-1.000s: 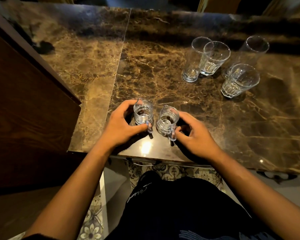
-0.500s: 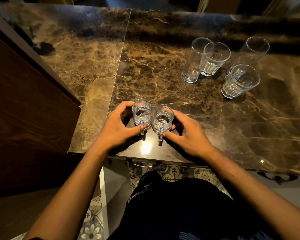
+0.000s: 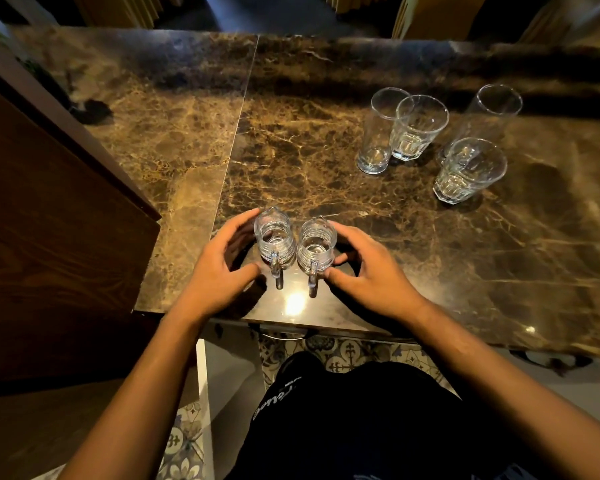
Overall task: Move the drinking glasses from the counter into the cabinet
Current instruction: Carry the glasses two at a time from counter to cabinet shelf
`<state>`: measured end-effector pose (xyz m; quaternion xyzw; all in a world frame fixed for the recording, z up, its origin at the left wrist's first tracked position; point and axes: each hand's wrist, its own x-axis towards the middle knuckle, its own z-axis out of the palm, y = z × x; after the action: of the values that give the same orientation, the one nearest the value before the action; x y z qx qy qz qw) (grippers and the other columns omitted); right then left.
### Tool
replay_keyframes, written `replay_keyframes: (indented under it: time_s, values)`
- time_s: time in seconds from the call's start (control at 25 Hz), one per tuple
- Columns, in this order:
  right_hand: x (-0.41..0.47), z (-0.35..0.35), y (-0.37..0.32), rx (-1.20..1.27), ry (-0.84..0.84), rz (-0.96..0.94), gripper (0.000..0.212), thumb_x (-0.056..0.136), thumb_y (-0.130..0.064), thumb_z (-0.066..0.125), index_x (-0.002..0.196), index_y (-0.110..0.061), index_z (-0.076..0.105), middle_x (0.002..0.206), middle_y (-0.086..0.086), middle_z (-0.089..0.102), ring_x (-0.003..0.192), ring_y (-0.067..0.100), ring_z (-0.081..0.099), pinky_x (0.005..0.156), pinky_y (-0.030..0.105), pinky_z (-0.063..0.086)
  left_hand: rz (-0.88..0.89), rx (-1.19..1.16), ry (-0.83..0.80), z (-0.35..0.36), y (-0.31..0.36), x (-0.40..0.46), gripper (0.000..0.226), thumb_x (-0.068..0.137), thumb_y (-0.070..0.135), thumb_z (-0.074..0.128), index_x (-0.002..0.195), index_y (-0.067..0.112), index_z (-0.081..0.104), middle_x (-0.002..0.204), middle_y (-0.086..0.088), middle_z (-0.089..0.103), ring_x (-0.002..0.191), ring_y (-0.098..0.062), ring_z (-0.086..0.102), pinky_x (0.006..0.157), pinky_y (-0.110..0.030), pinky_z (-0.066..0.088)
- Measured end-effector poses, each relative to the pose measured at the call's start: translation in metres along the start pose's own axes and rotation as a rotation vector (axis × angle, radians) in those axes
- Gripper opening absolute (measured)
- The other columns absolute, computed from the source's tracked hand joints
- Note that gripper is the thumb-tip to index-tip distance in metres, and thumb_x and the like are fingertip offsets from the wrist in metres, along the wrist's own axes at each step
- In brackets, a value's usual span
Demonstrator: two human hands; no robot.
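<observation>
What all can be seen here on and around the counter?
small handled glasses: 2, clear, side by side near the counter's front edge, handles toward the person
tall straight glasses: 2, clear, upright at the far right of the counter
faceted tumblers: 2, clear, upright, one in front of each tall glass
counter: 1, brown veined marble, with a seam running front to back
wooden panel: 1, dark brown, at the left of the counter
floor tiles: patterned, pale and dark, below the counter edge
dark clothing: black, with pale lettering, bottom centre
left hand: 1, cupped beside the left small glass
right hand: 1, cupped beside the right small glass
</observation>
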<state>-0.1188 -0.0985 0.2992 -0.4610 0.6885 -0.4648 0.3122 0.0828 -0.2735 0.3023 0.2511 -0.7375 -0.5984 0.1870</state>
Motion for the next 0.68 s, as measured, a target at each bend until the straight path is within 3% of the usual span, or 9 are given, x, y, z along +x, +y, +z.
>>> replay_keyframes:
  time_s: [0.16, 0.32, 0.44, 0.6, 0.68]
  values:
    - [-0.006, -0.011, 0.007, -0.018, 0.159, 0.070, 0.052, 0.090, -0.014, 0.062, 0.139, -0.032, 0.055, 0.128, -0.020, 0.058, 0.119, -0.004, 0.057, 0.093, 0.012, 0.049, -0.025, -0.060, 0.200, -0.001, 0.015, -0.010, 0.060, 0.079, 0.000, 0.056, 0.138, 0.014, 0.052, 0.133, -0.006, 0.063, 0.126, -0.016, 0.062, 0.108, -0.031, 0.048]
    - [-0.007, -0.033, 0.004, -0.124, 0.350, 0.066, 0.038, 0.091, -0.017, 0.060, 0.127, -0.030, 0.062, 0.117, -0.017, 0.059, 0.108, -0.007, 0.057, 0.085, 0.000, 0.040, 0.018, 0.083, 0.301, -0.004, 0.048, 0.014, 0.048, 0.083, 0.035, 0.064, 0.128, 0.018, 0.061, 0.123, -0.004, 0.068, 0.112, -0.008, 0.066, 0.096, -0.018, 0.051]
    - [-0.003, -0.063, -0.006, -0.218, 0.492, -0.022, 0.031, 0.092, -0.017, 0.061, 0.122, -0.025, 0.064, 0.112, -0.013, 0.059, 0.103, -0.005, 0.057, 0.085, 0.001, 0.039, 0.056, 0.210, 0.196, 0.001, 0.075, 0.051, 0.048, 0.082, 0.045, 0.066, 0.126, 0.024, 0.062, 0.118, 0.007, 0.069, 0.108, 0.002, 0.066, 0.092, -0.013, 0.050]
    - [0.008, -0.111, -0.021, -0.359, 0.691, -0.129, 0.030, 0.091, -0.017, 0.062, 0.121, -0.015, 0.063, 0.115, -0.002, 0.058, 0.106, 0.011, 0.056, 0.093, 0.018, 0.044, 0.119, 0.384, 0.023, 0.022, 0.102, 0.108, 0.053, 0.087, 0.039, 0.075, 0.134, 0.027, 0.054, 0.126, 0.007, 0.065, 0.118, -0.006, 0.063, 0.105, -0.034, 0.051]
    - [0.016, -0.138, -0.024, -0.390, 0.812, -0.126, 0.034, 0.088, -0.017, 0.066, 0.122, -0.011, 0.061, 0.118, 0.005, 0.057, 0.111, 0.018, 0.055, 0.097, 0.027, 0.045, 0.140, 0.469, -0.019, 0.036, 0.116, 0.136, 0.064, 0.085, 0.041, 0.078, 0.140, 0.025, 0.049, 0.130, 0.007, 0.061, 0.120, -0.007, 0.060, 0.106, -0.035, 0.050]
